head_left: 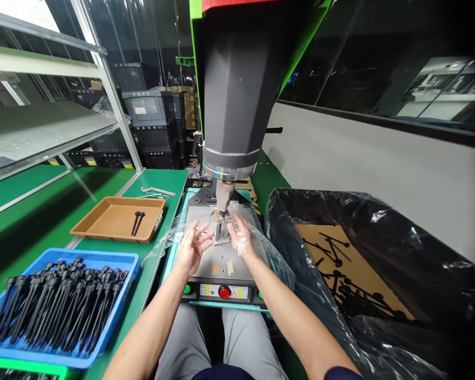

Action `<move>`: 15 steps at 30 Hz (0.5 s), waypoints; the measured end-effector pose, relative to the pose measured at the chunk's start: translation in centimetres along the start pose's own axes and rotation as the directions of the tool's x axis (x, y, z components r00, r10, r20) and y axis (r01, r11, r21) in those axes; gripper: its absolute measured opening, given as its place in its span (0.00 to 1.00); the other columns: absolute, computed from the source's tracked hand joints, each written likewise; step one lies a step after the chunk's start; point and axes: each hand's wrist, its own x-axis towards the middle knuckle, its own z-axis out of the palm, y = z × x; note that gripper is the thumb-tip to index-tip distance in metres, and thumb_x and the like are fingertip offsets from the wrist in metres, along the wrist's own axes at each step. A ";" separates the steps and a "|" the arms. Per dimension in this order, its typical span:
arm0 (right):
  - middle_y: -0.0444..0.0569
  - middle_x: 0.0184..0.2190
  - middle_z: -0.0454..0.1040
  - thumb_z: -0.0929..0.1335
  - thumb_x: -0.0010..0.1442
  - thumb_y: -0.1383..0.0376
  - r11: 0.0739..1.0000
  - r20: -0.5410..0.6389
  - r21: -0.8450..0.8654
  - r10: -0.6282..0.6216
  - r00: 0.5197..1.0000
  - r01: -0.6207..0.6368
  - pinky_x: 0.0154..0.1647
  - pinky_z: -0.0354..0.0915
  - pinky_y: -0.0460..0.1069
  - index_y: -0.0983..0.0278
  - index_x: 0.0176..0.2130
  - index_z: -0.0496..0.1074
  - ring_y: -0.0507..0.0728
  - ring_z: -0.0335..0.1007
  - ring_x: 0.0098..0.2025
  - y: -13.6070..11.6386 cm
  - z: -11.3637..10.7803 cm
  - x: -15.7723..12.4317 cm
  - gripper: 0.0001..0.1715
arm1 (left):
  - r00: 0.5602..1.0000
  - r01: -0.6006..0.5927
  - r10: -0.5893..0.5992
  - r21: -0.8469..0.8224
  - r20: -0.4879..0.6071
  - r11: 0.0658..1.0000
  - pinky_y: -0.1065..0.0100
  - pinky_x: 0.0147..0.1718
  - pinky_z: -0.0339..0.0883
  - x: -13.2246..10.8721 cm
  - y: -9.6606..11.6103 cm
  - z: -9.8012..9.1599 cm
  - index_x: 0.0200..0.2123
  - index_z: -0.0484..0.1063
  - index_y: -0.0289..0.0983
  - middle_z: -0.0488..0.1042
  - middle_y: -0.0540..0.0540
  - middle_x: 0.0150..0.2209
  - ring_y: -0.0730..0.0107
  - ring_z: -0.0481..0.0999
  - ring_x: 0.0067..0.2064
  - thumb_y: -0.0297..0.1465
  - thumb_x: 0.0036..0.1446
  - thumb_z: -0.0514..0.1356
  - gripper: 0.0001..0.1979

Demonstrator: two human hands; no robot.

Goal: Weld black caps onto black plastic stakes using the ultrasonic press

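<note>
Both hands are raised beside the small metal fixture (218,232) under the head of a press machine (235,100). My left hand (193,245) is on the left of the fixture, palm turned inward, fingers spread and nothing in them. To the right of the fixture, my right hand (239,235) has its fingers apart, and clear plastic film (275,258) lies over or around it. More of the film stretches out to the left, behind my left hand. The machine's narrow tip (224,196) comes down just above the fixture, between the hands.
A brown tray (98,221) holds two black bolt-like parts (138,224). Nearer, a blue bin (91,360) is full of black parts. Wrenches (158,191) lie behind. At right, a black-lined box (320,198) holds scattered parts. A red button (224,292) faces me.
</note>
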 end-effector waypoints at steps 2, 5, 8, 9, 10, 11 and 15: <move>0.60 0.56 0.66 0.65 0.59 0.52 0.999 0.014 -0.041 -0.013 1.000 0.014 0.56 0.64 0.61 0.64 0.57 0.68 0.65 0.64 0.57 0.1 0.2 1.3 0.31 | 1.000 0.005 -0.005 0.001 -0.015 1.000 0.59 0.43 0.71 0.2 0.2 0.4 0.59 0.63 0.41 0.69 0.37 0.59 0.55 0.77 0.49 0.45 0.57 0.61 0.29; 0.59 0.56 0.66 0.64 0.60 0.53 0.987 0.105 -0.132 -0.072 0.992 0.086 0.59 0.61 0.61 0.64 0.56 0.69 0.65 0.61 0.59 0.0 0.7 3.0 0.29 | 1.000 0.010 -0.010 -0.006 0.002 1.000 0.60 0.41 0.72 0.5 0.5 0.6 0.61 0.60 0.42 0.70 0.37 0.58 0.56 0.77 0.49 0.45 0.58 0.60 0.30; 0.57 0.52 0.70 0.64 0.59 0.53 0.970 0.182 -0.197 -0.104 0.978 0.140 0.61 0.59 0.61 0.64 0.49 0.74 0.64 0.63 0.58 -0.5 1.1 5.0 0.24 | 1.000 0.002 -0.002 -0.018 0.012 1.000 0.62 0.39 0.73 1.1 0.6 0.8 0.62 0.59 0.42 0.70 0.37 0.59 0.57 0.78 0.48 0.44 0.59 0.60 0.30; 0.57 0.50 0.72 0.64 0.59 0.52 0.967 0.196 -0.204 -0.111 0.974 0.151 0.60 0.59 0.61 0.64 0.46 0.75 0.64 0.64 0.57 -0.6 1.0 5.5 0.23 | 1.000 -0.004 0.004 -0.020 0.012 1.000 0.62 0.39 0.74 1.3 0.6 0.8 0.62 0.59 0.43 0.70 0.37 0.58 0.57 0.78 0.48 0.44 0.59 0.60 0.30; 0.56 0.48 0.73 0.64 0.59 0.51 0.964 0.211 -0.209 -0.118 0.970 0.163 0.59 0.60 0.61 0.63 0.43 0.76 0.64 0.65 0.55 -0.9 0.9 5.9 0.22 | 1.000 -0.009 0.009 -0.022 0.012 1.000 0.62 0.38 0.74 1.5 0.6 0.9 0.62 0.59 0.43 0.70 0.37 0.58 0.58 0.78 0.47 0.44 0.59 0.60 0.30; 0.56 0.46 0.74 0.64 0.59 0.50 0.963 0.222 -0.208 -0.123 0.967 0.170 0.58 0.60 0.62 0.63 0.40 0.76 0.65 0.66 0.54 -1.1 0.6 6.1 0.22 | 1.000 -0.013 0.013 -0.025 0.012 1.000 0.62 0.38 0.74 1.7 0.5 1.0 0.62 0.59 0.43 0.70 0.37 0.58 0.58 0.78 0.47 0.45 0.59 0.60 0.31; 0.61 0.39 0.77 0.64 0.58 0.48 0.950 0.230 -0.267 -0.098 0.968 0.160 0.47 0.66 0.64 0.68 0.39 0.76 0.68 0.72 0.44 -1.9 -0.8 5.7 0.27 | 0.999 -0.024 0.022 -0.050 -0.045 0.998 0.61 0.37 0.76 2.1 0.2 1.5 0.64 0.56 0.41 0.68 0.34 0.59 0.58 0.78 0.46 0.47 0.57 0.60 0.35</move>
